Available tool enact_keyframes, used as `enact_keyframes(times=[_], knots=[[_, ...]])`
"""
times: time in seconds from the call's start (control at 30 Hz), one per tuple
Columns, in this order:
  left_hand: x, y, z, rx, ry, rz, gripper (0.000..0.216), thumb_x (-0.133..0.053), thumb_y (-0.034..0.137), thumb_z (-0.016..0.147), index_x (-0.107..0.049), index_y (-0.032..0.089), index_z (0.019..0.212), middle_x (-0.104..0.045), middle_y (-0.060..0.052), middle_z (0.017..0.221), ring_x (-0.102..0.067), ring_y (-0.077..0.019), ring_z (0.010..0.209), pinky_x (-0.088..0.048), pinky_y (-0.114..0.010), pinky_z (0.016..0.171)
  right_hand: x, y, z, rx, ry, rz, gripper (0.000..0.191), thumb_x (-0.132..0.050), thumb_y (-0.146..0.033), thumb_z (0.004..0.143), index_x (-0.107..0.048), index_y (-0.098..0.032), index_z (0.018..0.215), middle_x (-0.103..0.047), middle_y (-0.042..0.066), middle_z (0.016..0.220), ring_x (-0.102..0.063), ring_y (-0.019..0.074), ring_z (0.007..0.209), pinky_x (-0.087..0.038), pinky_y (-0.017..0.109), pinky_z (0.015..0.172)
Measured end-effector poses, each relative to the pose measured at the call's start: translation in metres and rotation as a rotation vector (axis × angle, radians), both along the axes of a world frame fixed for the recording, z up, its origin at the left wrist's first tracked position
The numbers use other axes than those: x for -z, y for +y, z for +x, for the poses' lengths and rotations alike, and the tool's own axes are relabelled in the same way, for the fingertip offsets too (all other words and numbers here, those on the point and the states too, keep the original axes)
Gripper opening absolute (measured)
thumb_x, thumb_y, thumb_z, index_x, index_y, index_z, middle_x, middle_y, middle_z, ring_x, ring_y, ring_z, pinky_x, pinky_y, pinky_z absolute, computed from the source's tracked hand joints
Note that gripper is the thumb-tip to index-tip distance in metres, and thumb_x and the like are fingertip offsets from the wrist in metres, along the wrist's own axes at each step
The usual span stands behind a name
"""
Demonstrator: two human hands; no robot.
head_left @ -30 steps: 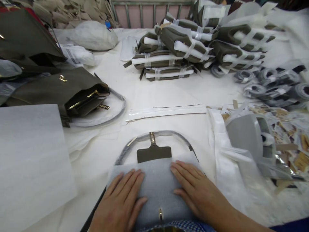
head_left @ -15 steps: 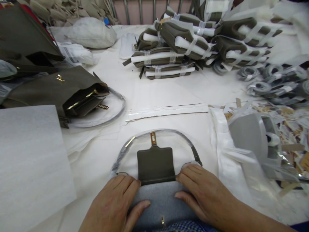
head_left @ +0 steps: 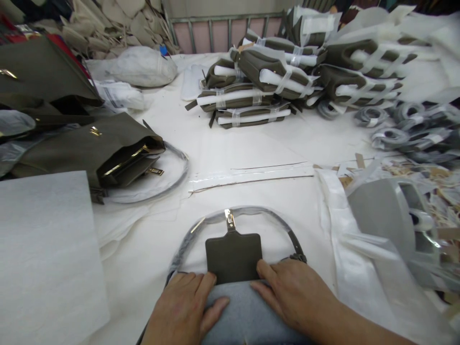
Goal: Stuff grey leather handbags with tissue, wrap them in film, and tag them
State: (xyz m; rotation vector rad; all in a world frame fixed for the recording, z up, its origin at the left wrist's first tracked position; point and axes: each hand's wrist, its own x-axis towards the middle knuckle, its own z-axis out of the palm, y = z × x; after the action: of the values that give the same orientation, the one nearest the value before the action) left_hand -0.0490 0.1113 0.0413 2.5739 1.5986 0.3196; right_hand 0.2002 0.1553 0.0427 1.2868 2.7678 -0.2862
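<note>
A small olive handbag lies at the near edge, its flap (head_left: 233,256) stretched away from me with a gold clasp (head_left: 228,219) at the tip. A wrapped curved handle (head_left: 247,215) arcs round the flap. Grey foam wrap (head_left: 247,316) covers the bag body. My left hand (head_left: 183,311) lies on the wrap left of the flap, fingers together and flat. My right hand (head_left: 291,292) presses on the wrap at the flap's right corner, fingers stretched out. Neither hand holds anything.
An open olive bag (head_left: 108,148) with its handle lies at the left, above a white foam sheet (head_left: 43,249). Wrapped olive bags (head_left: 251,81) are stacked at the back. A grey tape dispenser (head_left: 391,215) and rolled straps (head_left: 406,129) sit at the right.
The foam wrap has slid toward me, baring more of the olive flap. Both hands have drawn back toward the near edge with it.
</note>
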Motion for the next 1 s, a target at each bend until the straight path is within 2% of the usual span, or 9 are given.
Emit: enact_keyframes(times=[0.07, 0.13, 0.23, 0.37, 0.47, 0.6, 0.77, 0.9, 1.0], knots=[[0.002, -0.001, 0.001, 0.008, 0.042, 0.038, 0.038, -0.035, 0.047, 0.101, -0.062, 0.021, 0.092, -0.065, -0.002, 0.074, -0.062, -0.0190, 0.068, -0.049, -0.035, 0.067, 0.004, 0.000, -0.001, 0.013, -0.004, 0.035, 0.025, -0.054, -0.047, 0.094, -0.054, -0.022, 0.090, -0.064, 0.001, 0.060, -0.061, 0.0215, 0.052, -0.025, 0.032, 0.049], [0.002, -0.005, 0.001, 0.055, 0.081, 0.147, 0.031, -0.040, 0.041, 0.100, -0.064, 0.022, 0.103, -0.071, -0.004, 0.096, -0.066, -0.0200, 0.087, -0.050, -0.037, 0.084, 0.006, -0.002, -0.001, 0.026, 0.005, 0.066, 0.025, -0.056, -0.047, 0.092, -0.053, -0.023, 0.090, -0.064, 0.001, 0.061, -0.062, 0.0215, 0.053, -0.026, 0.032, 0.050], [0.005, -0.019, -0.001, 0.221, 0.123, 0.278, 0.026, -0.046, 0.032, 0.098, -0.064, 0.028, 0.117, -0.065, -0.001, 0.127, -0.058, -0.0195, 0.118, -0.040, -0.036, 0.108, 0.007, -0.006, 0.000, 0.027, 0.014, 0.104, 0.025, -0.058, -0.047, 0.091, -0.052, -0.022, 0.091, -0.064, 0.000, 0.060, -0.063, 0.0210, 0.053, -0.028, 0.031, 0.050], [0.013, -0.038, -0.004, 0.391, 0.182, 0.298, 0.031, -0.051, 0.035, 0.097, -0.062, 0.032, 0.126, -0.061, 0.002, 0.133, -0.049, -0.0203, 0.130, -0.020, -0.042, 0.122, 0.004, -0.007, 0.001, 0.016, -0.022, 0.115, 0.025, -0.056, -0.046, 0.093, -0.053, -0.021, 0.092, -0.065, 0.001, 0.060, -0.063, 0.0219, 0.052, -0.028, 0.030, 0.049], [0.012, -0.047, -0.002, 0.386, 0.235, 0.313, 0.044, -0.050, 0.045, 0.096, -0.054, 0.031, 0.137, -0.055, -0.004, 0.141, -0.040, -0.0271, 0.138, -0.008, -0.053, 0.122, 0.001, -0.004, 0.000, 0.002, -0.035, 0.067, 0.027, -0.050, -0.047, 0.096, -0.054, -0.020, 0.097, -0.067, 0.003, 0.063, -0.066, 0.0224, 0.056, -0.030, 0.029, 0.050], [0.000, -0.054, 0.003, 0.348, 0.189, 0.246, 0.065, -0.045, 0.064, 0.091, -0.044, 0.026, 0.144, -0.045, -0.010, 0.150, -0.033, -0.0292, 0.142, -0.009, -0.053, 0.121, -0.004, -0.002, -0.001, 0.007, -0.043, 0.010, 0.028, -0.047, -0.045, 0.099, -0.056, -0.019, 0.101, -0.070, 0.004, 0.070, -0.068, 0.0225, 0.063, -0.033, 0.028, 0.052], [-0.004, -0.065, 0.005, 0.272, 0.163, 0.091, 0.070, -0.050, 0.059, 0.092, -0.028, 0.030, 0.152, -0.030, -0.007, 0.159, -0.029, -0.0276, 0.144, -0.018, -0.052, 0.119, -0.015, -0.004, 0.002, 0.033, 0.017, -0.017, 0.029, -0.046, -0.047, 0.099, -0.058, -0.020, 0.101, -0.072, 0.004, 0.077, -0.069, 0.0217, 0.070, -0.037, 0.027, 0.058], [0.000, -0.068, 0.006, 0.259, 0.128, 0.046, 0.066, -0.046, 0.060, 0.093, -0.028, 0.032, 0.151, -0.029, -0.007, 0.159, -0.029, -0.0275, 0.144, -0.019, -0.053, 0.117, -0.032, 0.004, -0.004, 0.041, 0.148, -0.024, 0.024, -0.051, -0.042, 0.098, -0.059, -0.019, 0.100, -0.072, 0.005, 0.088, -0.067, 0.0207, 0.080, -0.041, 0.027, 0.067], [-0.001, -0.069, 0.007, 0.247, 0.121, 0.013, 0.063, -0.043, 0.059, 0.095, -0.031, 0.032, 0.150, -0.029, -0.008, 0.159, -0.028, -0.0280, 0.145, -0.018, -0.054, 0.117, -0.041, 0.025, -0.022, 0.149, 0.304, 0.021, 0.024, -0.050, -0.038, 0.099, -0.061, -0.016, 0.103, -0.070, 0.010, 0.101, -0.065, 0.0227, 0.095, -0.042, 0.030, 0.081]])
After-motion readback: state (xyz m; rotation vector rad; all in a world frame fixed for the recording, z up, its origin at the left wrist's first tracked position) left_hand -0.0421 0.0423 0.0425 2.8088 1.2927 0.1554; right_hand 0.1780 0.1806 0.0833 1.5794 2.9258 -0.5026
